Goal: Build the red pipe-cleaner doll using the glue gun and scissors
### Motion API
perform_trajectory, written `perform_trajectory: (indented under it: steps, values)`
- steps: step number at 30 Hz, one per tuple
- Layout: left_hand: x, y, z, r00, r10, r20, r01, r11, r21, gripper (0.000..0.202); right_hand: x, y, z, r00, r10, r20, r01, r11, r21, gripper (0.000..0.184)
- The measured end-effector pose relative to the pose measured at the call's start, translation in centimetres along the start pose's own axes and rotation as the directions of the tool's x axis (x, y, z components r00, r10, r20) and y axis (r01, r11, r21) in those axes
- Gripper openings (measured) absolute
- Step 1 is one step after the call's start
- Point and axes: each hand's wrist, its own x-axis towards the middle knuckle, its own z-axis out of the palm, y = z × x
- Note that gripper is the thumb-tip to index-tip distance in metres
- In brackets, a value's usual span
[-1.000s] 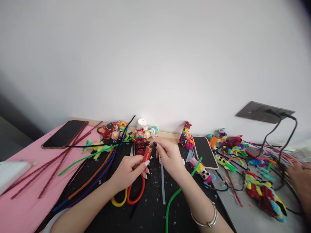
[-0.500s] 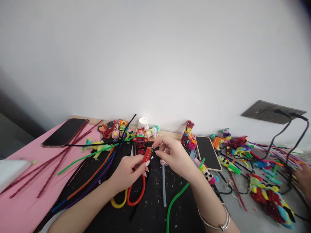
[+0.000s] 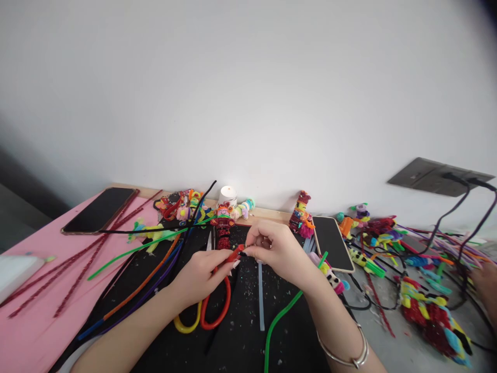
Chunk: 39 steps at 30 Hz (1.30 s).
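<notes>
My left hand (image 3: 204,274) is closed around a red lighter (image 3: 236,254), which tilts toward my right hand. My right hand (image 3: 272,248) pinches a small dark piece (image 3: 243,254) right at the lighter's upper end; its exact kind is too small to make out. Under my left hand lie scissors with one red and one yellow handle (image 3: 217,305). Just beyond the hands stands a dark red pipe-cleaner figure (image 3: 223,228). A translucent glue stick (image 3: 261,298) lies below my right hand.
Phones lie at left (image 3: 100,210) and right (image 3: 333,243). Pipe cleaners cross the pink sheet (image 3: 34,321) and black mat. A paper cup (image 3: 227,195) stands by the wall. Several fuzzy figures (image 3: 430,321) and black cords fill the right side. Another person's hand (image 3: 485,290) shows at the right edge.
The red lighter has tipped from fairly upright to lying flatter toward my right hand. My right fingers have moved slightly down, close against its end. The view has shifted slightly.
</notes>
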Motion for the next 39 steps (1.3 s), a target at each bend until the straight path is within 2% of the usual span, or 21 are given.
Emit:
perform_trajectory:
  steps: [9, 13, 22, 28, 34, 37, 39]
  values:
    - [-0.1, -0.4, 0.1, 0.998, 0.044, 0.039, -0.046, 0.998, 0.038, 0.02, -0.2, -0.1, -0.7, 0.993, -0.051, 0.108, 0.061, 0.994, -0.094, 0.013]
    - [0.0, -0.3, 0.1, 0.997, 0.058, 0.053, -0.06, 0.998, 0.033, 0.02, -0.3, 0.0, -0.7, 0.991, -0.061, 0.119, 0.076, 0.989, -0.125, 0.014]
    - [0.3, 0.3, 0.0, 0.993, -0.006, 0.118, 0.015, 0.997, -0.075, 0.024, -0.3, 0.1, -0.7, 0.988, -0.093, 0.124, 0.116, 0.974, -0.196, 0.017]
    - [0.3, 0.8, 0.1, 0.977, -0.108, 0.185, 0.154, 0.954, -0.259, 0.029, -0.1, 0.3, -0.4, 0.992, -0.075, 0.104, 0.099, 0.963, -0.249, 0.017]
    - [0.5, 0.9, 0.4, 0.94, -0.243, 0.241, 0.333, 0.816, -0.473, 0.03, 0.3, 1.2, 0.2, 0.995, -0.091, 0.033, 0.096, 0.969, -0.226, 0.015]
    - [0.6, 0.5, 0.4, 0.933, -0.292, 0.21, 0.36, 0.752, -0.553, 0.028, 0.4, 1.9, 0.0, 0.991, -0.08, -0.105, 0.062, 0.984, -0.17, 0.014]
    - [0.7, 0.2, 0.5, 0.931, -0.309, 0.195, 0.364, 0.723, -0.588, 0.027, 0.4, 2.6, -0.4, 0.973, -0.021, -0.228, -0.012, 0.99, -0.14, 0.015]
